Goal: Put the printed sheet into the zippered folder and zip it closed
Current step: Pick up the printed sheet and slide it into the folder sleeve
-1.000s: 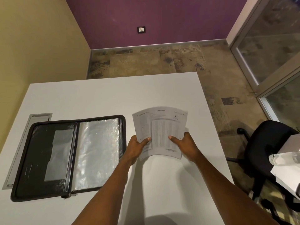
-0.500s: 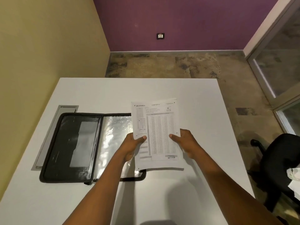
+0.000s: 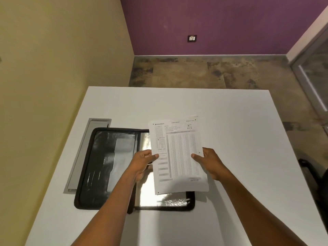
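The printed sheet (image 3: 179, 155), white with dense tables, is held up flat above the right half of the folder. My left hand (image 3: 142, 162) pinches its left edge and my right hand (image 3: 211, 162) grips its right edge. The black zippered folder (image 3: 104, 167) lies open on the white table (image 3: 239, 139), with a dark left panel and shiny clear sleeves on the right. The sheet and my left hand hide much of the right half.
A grey cable tray lid (image 3: 85, 153) is set into the table just left of the folder. A yellow wall runs along the left. A black office chair (image 3: 316, 176) stands past the table's right edge, near a glass door (image 3: 316, 82).
Both hands have carried the sheet leftward from the bare table to over the folder's right half, and it has flattened out. The view has shifted too.
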